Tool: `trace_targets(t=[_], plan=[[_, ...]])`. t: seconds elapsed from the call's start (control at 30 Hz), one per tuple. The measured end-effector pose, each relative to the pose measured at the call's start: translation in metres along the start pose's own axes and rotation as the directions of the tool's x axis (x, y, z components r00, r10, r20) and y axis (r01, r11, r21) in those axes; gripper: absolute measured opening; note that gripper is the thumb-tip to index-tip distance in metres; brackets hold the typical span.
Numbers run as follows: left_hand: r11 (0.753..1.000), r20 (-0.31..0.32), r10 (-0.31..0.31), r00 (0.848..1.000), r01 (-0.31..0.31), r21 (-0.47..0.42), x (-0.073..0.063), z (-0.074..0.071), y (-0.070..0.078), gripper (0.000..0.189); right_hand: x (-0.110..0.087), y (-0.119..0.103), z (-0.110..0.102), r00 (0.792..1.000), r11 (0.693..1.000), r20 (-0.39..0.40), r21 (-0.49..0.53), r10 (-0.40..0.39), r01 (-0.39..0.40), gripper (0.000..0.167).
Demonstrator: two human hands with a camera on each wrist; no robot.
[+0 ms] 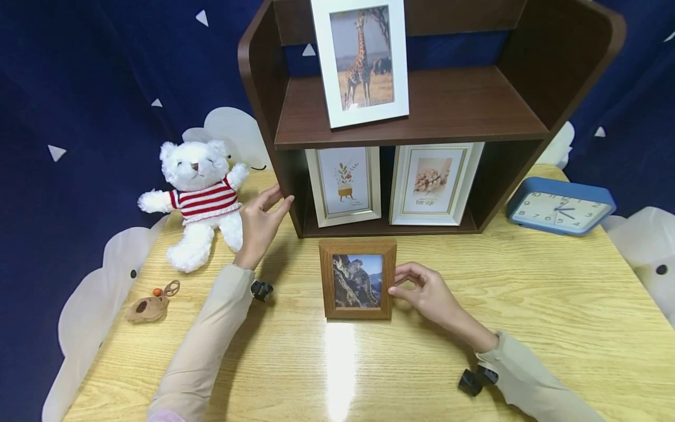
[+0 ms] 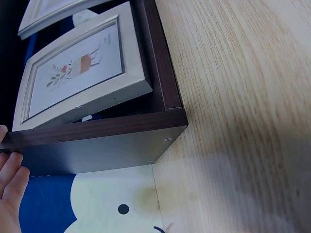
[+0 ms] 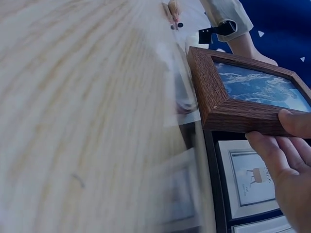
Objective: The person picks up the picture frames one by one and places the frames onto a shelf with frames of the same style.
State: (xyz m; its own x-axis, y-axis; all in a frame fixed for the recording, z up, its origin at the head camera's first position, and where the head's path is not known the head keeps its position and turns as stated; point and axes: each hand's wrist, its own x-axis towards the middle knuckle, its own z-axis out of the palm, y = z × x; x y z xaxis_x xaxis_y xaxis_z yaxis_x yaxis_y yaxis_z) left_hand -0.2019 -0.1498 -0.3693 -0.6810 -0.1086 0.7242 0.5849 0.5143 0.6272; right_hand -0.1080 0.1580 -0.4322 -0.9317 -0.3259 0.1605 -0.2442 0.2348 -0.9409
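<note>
A brown wooden photo frame [image 1: 357, 315] with a leopard picture is upright in front of the dark brown shelf [image 1: 411, 133]. My right hand [image 1: 429, 296] pinches its right side, thumb in front and fingers behind, as the right wrist view shows on the same photo frame [image 3: 243, 114]. Whether its bottom touches the table cannot be told. My left hand [image 1: 261, 225] holds the front edge of the shelf's left side panel; in the left wrist view only the fingers [image 2: 14, 182] and a bit of thumb appear beside that panel [image 2: 97, 150].
A white giraffe photo frame [image 1: 321, 70] stands on the upper shelf board. Below are a cream plant frame [image 1: 375, 193] and a white-gold frame [image 1: 398, 193]. A white teddy bear [image 1: 208, 199] and a brown keychain [image 1: 149, 309] lie left; a blue clock [image 1: 561, 208] stands right.
</note>
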Motion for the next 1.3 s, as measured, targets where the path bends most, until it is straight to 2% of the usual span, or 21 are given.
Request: trace_targets(t=[0.33,0.67,0.8,1.03,1.23,1.3], plan=[[1.0,0.003,0.003,1.0,-0.003,0.005,-0.001,0.0,0.0,0.027,0.003,-0.01,-0.009,0.999,0.999,-0.045,-0.039,0.008,-0.01,0.029],[0.999,0.017,-0.037,0.999,0.037,0.006,0.0,0.0,-0.001,0.028,0.01,-0.022,-0.028,0.989,0.993,-0.098,-0.048,-0.113,0.108,0.028],[1.0,0.014,-0.024,1.0,0.024,0.007,0.0,0.0,-0.001,0.028,0.013,-0.032,-0.038,0.985,0.991,-0.123,-0.062,-0.125,0.118,0.027],[1.0,0.014,-0.023,1.0,0.023,0.002,0.001,0.001,0.0,0.027,0.017,-0.049,-0.057,0.977,0.992,-0.167,-0.025,-0.129,0.126,0.028],[1.0,0.015,-0.026,1.0,0.026,0.0,0.0,0.0,0.001,0.027,0.02,-0.06,-0.073,0.97,0.984,-0.184,-0.103,-0.16,0.142,0.038],[1.0,0.016,-0.026,1.0,0.026,-0.001,0.0,0.0,0.001,0.027,0.021,-0.064,-0.078,0.969,0.984,-0.177,-0.081,-0.172,0.16,0.039]])
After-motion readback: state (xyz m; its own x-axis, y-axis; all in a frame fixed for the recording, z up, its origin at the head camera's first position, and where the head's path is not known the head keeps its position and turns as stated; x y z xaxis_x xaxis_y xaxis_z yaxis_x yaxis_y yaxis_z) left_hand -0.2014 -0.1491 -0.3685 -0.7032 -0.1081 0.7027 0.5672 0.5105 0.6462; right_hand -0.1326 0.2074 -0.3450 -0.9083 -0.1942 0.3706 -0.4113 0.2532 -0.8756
